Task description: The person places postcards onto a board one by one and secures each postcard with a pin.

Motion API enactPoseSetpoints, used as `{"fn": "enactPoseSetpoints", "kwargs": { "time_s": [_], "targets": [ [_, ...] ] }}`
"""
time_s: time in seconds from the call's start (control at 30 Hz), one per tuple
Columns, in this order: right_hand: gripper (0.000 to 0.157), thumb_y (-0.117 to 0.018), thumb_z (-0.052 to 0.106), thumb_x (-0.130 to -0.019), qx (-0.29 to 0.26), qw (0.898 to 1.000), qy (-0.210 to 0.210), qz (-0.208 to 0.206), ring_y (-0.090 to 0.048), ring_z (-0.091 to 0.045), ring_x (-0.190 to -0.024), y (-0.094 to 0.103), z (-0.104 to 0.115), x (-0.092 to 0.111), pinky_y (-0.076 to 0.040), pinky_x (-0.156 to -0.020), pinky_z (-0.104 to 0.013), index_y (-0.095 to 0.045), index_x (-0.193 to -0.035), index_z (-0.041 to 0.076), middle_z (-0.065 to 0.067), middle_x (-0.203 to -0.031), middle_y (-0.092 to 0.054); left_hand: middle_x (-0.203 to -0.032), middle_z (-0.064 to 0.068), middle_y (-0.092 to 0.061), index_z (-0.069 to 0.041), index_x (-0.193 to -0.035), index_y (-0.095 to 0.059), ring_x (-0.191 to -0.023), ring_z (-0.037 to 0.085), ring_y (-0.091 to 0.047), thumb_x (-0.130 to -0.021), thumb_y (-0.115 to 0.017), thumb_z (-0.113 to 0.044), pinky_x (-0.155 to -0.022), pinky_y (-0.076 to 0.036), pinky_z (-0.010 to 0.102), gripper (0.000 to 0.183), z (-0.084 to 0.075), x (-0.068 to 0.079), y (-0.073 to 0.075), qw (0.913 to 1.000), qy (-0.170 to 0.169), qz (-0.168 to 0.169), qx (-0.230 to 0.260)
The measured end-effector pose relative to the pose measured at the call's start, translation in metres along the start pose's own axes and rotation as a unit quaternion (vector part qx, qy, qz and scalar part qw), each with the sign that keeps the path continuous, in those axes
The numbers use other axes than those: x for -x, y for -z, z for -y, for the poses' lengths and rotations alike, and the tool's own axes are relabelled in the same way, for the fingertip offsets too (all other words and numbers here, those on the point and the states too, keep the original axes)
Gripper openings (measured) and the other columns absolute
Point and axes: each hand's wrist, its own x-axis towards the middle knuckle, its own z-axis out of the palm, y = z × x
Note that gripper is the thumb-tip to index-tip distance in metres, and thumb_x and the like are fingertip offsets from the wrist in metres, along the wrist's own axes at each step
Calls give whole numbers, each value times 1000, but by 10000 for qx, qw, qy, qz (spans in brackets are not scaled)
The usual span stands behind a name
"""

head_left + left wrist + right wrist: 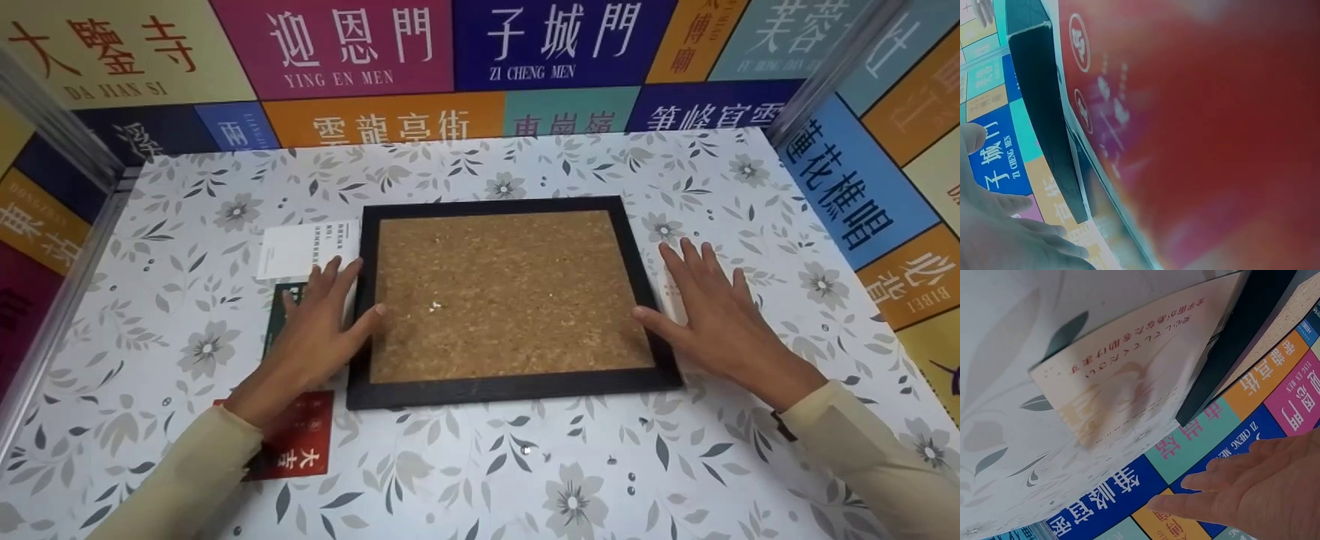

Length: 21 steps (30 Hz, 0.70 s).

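A cork board [510, 292] in a black frame [517, 391] lies flat on the table between both hands. My left hand [319, 322] is at the frame's left side, its thumb over the edge and the fingers spread. At the opposite side is my right hand [709, 322], with its thumb tip at the right edge and its fingers extended. Whether either hand presses on the frame, I cannot tell. Beside the left hand are a white card [292, 251] and a partly covered dark green card [274, 322]. A pale printed card [1129, 377] lies by the frame's right edge.
A red card [304, 442] lies under the left forearm. Small pin-like bits [526, 450] are scattered in front of the frame, and a tiny shiny thing [435, 306] sits on the cork. Colourful panels with lettering [547, 45] enclose the floral-patterned table [465, 480].
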Motion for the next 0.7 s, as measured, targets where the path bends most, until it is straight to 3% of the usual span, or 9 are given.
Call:
{"fn": "enactPoseSetpoints", "kwargs": {
  "time_s": [0.23, 0.53, 0.7],
  "targets": [
    [101, -61, 64, -107, -10, 10000, 11, -25, 5, -51, -167, 0, -1, 0, 1, -126, -80, -9, -178, 13, -29, -181, -3, -176, 28, -31, -5, -170, -40, -162, 48, -30, -106, -71, -33, -122, -1, 87, 76, 3, -4, 2, 9987, -178, -359, 329],
    [100, -62, 62, -108, -64, 10000, -15, -42, 3, -52, -167, 2, -5, 0, -2, -128, -78, -11, -178, 12, -28, -182, -2, -172, 28, -38, -1, -166, -45, -161, 48, -32, -106, -71, -24, -123, -2, 86, 70, 4, -7, 2, 9974, -173, -453, 541],
    [96, -65, 54, -109, -159, 9998, 50, -117, -5, -54, -166, 3, -10, 1, -10, -129, -76, -12, -178, 13, -29, -181, -6, -171, 29, -39, -1, -165, -46, -161, 47, -30, -104, -71, -20, -121, 0, 87, 69, 4, -9, -1, 9972, -205, -437, 579]
  ]
}}
